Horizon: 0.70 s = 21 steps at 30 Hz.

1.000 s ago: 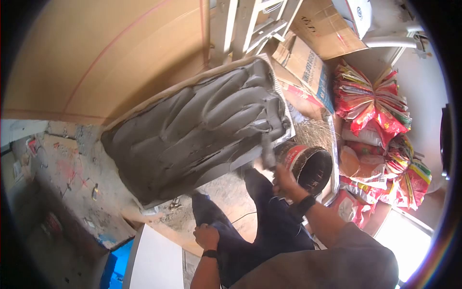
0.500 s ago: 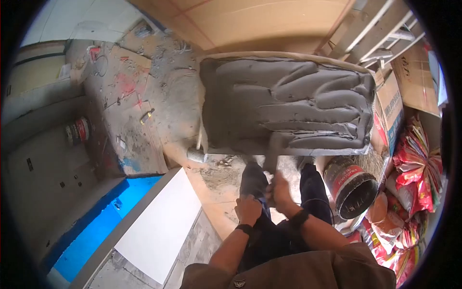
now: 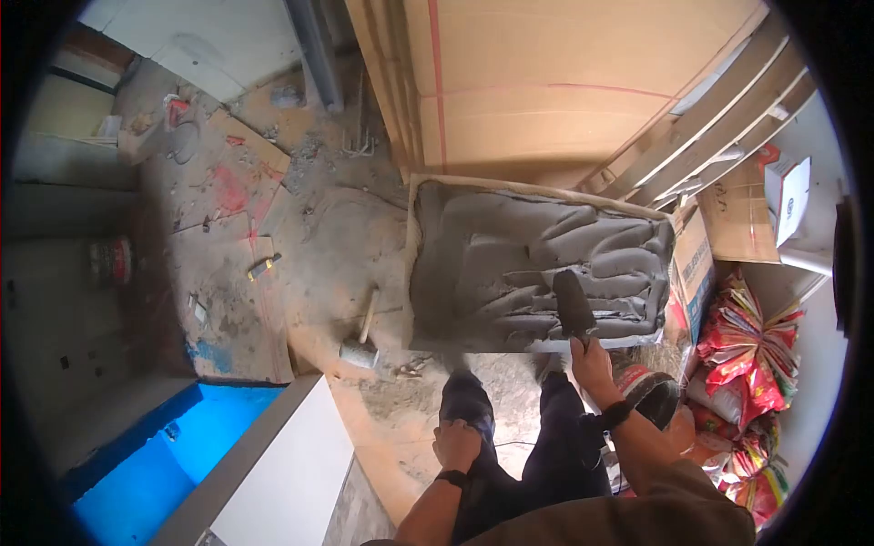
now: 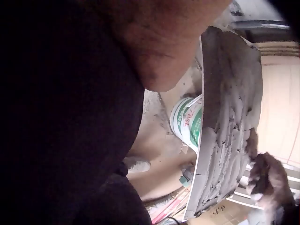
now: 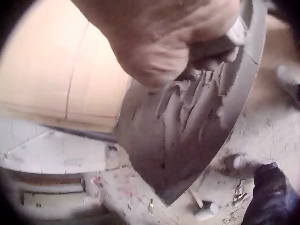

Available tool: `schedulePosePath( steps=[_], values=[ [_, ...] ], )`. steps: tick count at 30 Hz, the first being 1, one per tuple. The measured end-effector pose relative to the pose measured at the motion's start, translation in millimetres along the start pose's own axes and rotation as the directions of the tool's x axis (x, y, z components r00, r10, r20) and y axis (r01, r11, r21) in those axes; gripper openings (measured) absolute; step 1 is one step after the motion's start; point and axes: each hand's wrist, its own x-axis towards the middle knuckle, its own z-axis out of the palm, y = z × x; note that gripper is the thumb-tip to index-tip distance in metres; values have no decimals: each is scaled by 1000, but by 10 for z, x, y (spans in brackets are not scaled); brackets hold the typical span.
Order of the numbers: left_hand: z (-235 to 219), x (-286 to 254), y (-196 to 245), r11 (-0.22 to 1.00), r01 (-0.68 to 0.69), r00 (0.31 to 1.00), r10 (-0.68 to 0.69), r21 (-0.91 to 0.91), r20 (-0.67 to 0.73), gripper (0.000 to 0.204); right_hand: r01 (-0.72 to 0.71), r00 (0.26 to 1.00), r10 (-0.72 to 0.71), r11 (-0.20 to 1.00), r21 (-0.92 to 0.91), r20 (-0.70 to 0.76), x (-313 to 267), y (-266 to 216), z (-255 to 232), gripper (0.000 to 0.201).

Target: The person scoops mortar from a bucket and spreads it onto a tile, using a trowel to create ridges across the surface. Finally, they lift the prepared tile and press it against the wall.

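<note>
Thick grey mortar (image 3: 492, 214) covers a rectangular slab, whose thin pale edge (image 4: 202, 84) shows in the left wrist view. My right hand (image 3: 594, 369) grips the handle of a trowel (image 3: 574, 305). Its mortar-smeared blade lies over the ridged mortar, right of the middle. In the right wrist view, the right hand (image 5: 164, 44) hides most of the trowel. My left hand (image 3: 457, 444) rests on the left knee with its fingers loosely bent, holding nothing. Below the slab stands a white and green bucket (image 4: 187, 123).
A dark, crusted bucket (image 3: 651, 389) stands by my right leg, with red sacks (image 3: 751, 355) beyond. A mallet (image 3: 360, 353) lies on the floor left of the slab. Large cardboard (image 3: 546, 118) and a ladder (image 3: 710, 136) stand behind. A white panel (image 3: 282, 464) borders a blue trough (image 3: 218, 423).
My view has swung left. The trowel has gone from the slab's front right corner along the front edge and now onto the mortar, where fresh ridges show mid-slab. The left hand stays on the knee.
</note>
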Motion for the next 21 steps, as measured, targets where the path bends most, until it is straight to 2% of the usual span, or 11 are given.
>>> schedulePosePath(
  steps=[1,3,5,7,9,11,14,16,18,20,21],
  values=[
    [-11,13,-11,1000,-4,1000,4,1,-6,36,51,998,-48,996,80,-40,3,-69,-48,40],
    [11,43,-72,1000,-3,1000,3,-30,-5,35,222,974,-228,935,276,-11,93,-371,29,41],
    [42,70,-107,999,0,1000,-1,-42,-13,34,446,894,-435,841,305,-108,257,-960,201,37],
    [82,52,-122,999,5,1000,-6,-36,-23,33,491,857,-516,821,293,10,421,-1704,190,31],
    [120,14,-118,1000,8,1000,-7,25,-7,32,476,859,-509,829,295,45,641,-1798,278,31],
    [211,-3,-129,999,19,1000,-18,32,-11,30,519,845,-529,847,114,79,767,-2140,257,33],
    [399,-34,-183,999,23,1000,-22,34,-9,29,405,900,-405,914,40,162,937,-1595,-100,34],
    [425,-63,-87,999,21,999,-19,42,-47,28,343,932,-347,938,58,104,1125,-942,-320,33],
    [443,-98,9,998,35,999,-33,61,-31,27,397,917,-398,917,-35,-33,1484,-71,-392,34],
    [463,-117,73,997,41,999,-39,62,-27,27,236,970,-238,970,-54,-42,1715,606,-679,35],
    [516,-121,107,995,39,999,-36,90,-35,27,200,975,-207,976,-85,-80,1750,837,-855,37]
  ],
)
